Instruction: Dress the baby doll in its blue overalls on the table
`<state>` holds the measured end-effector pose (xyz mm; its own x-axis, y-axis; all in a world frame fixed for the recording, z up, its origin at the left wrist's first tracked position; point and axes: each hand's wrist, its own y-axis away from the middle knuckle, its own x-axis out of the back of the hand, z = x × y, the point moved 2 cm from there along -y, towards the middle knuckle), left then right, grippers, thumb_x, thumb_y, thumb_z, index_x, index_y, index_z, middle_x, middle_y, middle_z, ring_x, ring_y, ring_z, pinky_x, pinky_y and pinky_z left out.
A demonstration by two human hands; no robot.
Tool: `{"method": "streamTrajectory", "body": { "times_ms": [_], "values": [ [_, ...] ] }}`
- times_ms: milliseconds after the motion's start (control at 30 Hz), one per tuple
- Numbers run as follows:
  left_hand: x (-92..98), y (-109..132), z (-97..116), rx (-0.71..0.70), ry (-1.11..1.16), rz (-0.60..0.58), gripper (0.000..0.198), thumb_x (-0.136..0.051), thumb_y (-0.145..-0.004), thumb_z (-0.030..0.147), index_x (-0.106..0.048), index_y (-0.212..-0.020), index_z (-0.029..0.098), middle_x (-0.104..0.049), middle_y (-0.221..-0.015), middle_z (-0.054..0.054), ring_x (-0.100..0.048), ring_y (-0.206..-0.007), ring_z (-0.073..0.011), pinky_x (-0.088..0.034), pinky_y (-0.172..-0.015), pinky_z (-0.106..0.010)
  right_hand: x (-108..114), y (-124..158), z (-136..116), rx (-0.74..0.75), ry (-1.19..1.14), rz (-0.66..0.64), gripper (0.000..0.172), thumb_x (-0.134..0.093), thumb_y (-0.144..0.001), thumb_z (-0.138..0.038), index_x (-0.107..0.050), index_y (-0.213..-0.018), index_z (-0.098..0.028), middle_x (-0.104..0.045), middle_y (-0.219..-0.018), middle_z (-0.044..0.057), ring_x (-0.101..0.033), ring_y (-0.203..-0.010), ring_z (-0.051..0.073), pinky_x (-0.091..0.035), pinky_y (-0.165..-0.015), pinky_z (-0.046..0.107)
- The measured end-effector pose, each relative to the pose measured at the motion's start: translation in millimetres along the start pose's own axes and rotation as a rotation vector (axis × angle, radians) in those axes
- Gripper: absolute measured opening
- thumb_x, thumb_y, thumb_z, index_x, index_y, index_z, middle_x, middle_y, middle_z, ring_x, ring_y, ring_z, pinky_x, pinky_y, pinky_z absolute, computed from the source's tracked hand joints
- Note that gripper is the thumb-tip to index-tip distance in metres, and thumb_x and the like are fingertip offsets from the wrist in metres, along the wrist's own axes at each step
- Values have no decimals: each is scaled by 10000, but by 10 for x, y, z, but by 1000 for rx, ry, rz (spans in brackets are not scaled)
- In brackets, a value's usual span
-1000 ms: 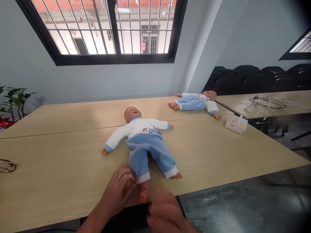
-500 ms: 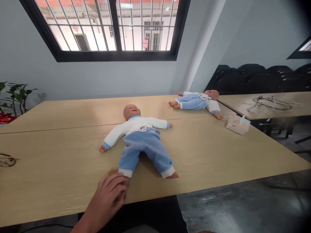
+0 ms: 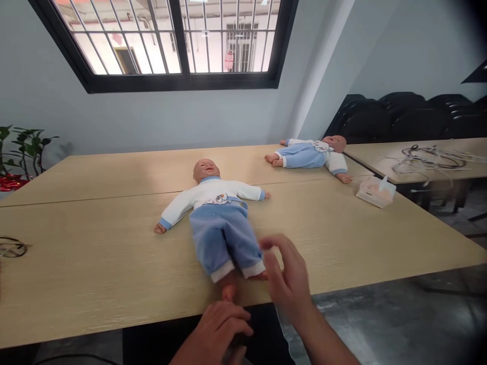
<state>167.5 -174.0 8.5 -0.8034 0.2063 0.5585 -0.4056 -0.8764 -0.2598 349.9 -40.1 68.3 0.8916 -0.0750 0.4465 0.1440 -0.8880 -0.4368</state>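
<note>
A baby doll (image 3: 213,195) in a white top and blue trousers lies on its back on the table, its head away from me. Just below its foot on the left side is my left hand (image 3: 224,329), with loosely bent fingers and the thumb apart; the knuckles meet the toes in view, and I cannot tell whether they touch. Beside the other trouser leg hovers my right hand (image 3: 291,279), slightly blurred, thumb and fingers apart with nothing between them. The foot on that side is partly behind its thumb.
A second, similarly dressed doll (image 3: 304,154) lies at the back right. Near it stands a tissue box (image 3: 376,191). Glasses (image 3: 13,248) lie at the left edge. Tangled cables (image 3: 433,157) cover part of another table. The near table edge runs beneath my hands.
My right hand has come into view beside the doll. My left hand has moved right and toward me, off the trouser cuff. The doll's legs are closer together, and one foot points toward me.
</note>
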Motion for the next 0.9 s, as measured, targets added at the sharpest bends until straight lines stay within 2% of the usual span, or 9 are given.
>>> {"method": "streamTrajectory", "body": {
  "times_ms": [133,200,300,433,533,633,733,833,900],
  "values": [
    [-421,-142,-99,287,635,-17,621,-685,-947,366,-475,-1529,319,-492,-1595,-155,-560,-1407,-338,-555,-1083,-523,-174,-8,392,-199,32,-168,431,-532,-996,-422,-586,-1338,-164,-656,-1272,179,-654,-1148,311,-533,-1025,545],
    [-526,-168,-214,374,870,75,758,-649,-974,476,-318,-1637,317,-320,-1709,-140,-371,-1554,-353,-419,-1217,-583,-281,89,476,-292,-55,-262,521,-600,-953,-388,-536,-1425,-179,-609,-1421,185,-597,-1315,330,-464,-1128,579],
    [-526,-152,-358,498,961,210,762,-590,-1010,509,-241,-1666,341,-191,-1761,-62,-164,-1625,-304,-215,-1320,-571,-405,207,421,-394,-270,-330,748,-713,-864,-303,-425,-1551,-238,-528,-1566,151,-497,-1459,323,-378,-1216,587],
    [-335,-128,-348,662,930,383,797,-655,-971,516,-269,-1649,350,-239,-1749,-71,-238,-1613,-300,-310,-1295,-530,-534,266,178,-444,-553,-451,849,-710,-888,-283,-298,-1631,-275,-516,-1592,116,-511,-1459,284,-408,-1212,552],
    [-138,-182,-246,705,1053,537,649,-667,-945,559,-484,-1502,280,-492,-1600,-140,-535,-1433,-327,-504,-1135,-499,-643,359,26,-427,-594,-510,778,-654,-955,-383,-288,-1635,-291,-455,-1638,108,-443,-1512,277,-400,-1220,550],
    [66,-198,-211,763,1120,645,465,-747,-871,538,-641,-1188,214,-713,-1188,-118,-712,-1030,-263,-592,-835,-387,-804,420,-3,-450,-668,-522,600,-587,-989,-483,-450,-1536,-279,-519,-1580,103,-477,-1483,276,-436,-1196,525],
    [239,-107,-265,816,1175,710,385,-784,-792,492,-607,-1000,220,-648,-826,-17,-606,-671,-155,-483,-580,-285,-1014,281,86,-665,-878,-360,400,-571,-977,-442,-592,-1313,-227,-654,-1385,111,-647,-1260,255,-522,-1097,467],
    [352,32,-333,847,1270,683,385,-767,-751,459,-549,-991,250,-599,-788,11,-501,-572,-120,-404,-525,-265,-1232,-18,142,-866,-1139,-136,351,-630,-871,-265,-607,-1217,-209,-706,-1219,83,-687,-1034,198,-581,-902,355],
    [409,126,-375,877,1328,655,382,-757,-740,449,-533,-980,255,-603,-799,3,-474,-561,-113,-396,-531,-262,-1359,-199,118,-919,-1239,-148,385,-641,-787,-155,-628,-1169,-198,-717,-1072,50,-658,-874,150,-543,-734,260]
  ]
}}
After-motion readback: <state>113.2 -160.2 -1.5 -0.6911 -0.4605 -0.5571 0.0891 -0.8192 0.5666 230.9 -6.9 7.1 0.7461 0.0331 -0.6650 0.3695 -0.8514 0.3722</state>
